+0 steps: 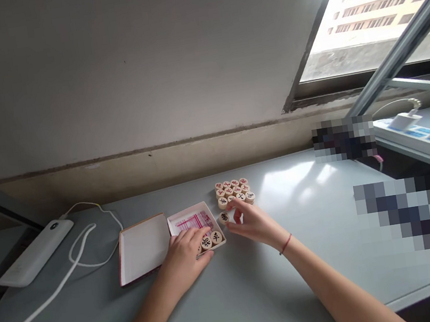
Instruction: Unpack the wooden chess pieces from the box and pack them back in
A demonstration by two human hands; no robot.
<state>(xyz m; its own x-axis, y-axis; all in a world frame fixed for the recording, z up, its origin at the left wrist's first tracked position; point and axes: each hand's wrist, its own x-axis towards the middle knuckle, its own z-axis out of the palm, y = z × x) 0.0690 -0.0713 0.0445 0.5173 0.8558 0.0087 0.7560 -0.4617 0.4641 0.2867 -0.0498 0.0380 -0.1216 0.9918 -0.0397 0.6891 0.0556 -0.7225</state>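
My right hand [251, 222] pinches a round cream disc [223, 218]. My left hand [187, 247], grip indeterminable, overlies a white rectangular box [185, 214].

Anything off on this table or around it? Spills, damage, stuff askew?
No spill visible. Chess pieces stand in tidy rows; one piece sits apart, but at the right hand. Odd: plaster by the window frame looks ragged and dark, possibly chipped.
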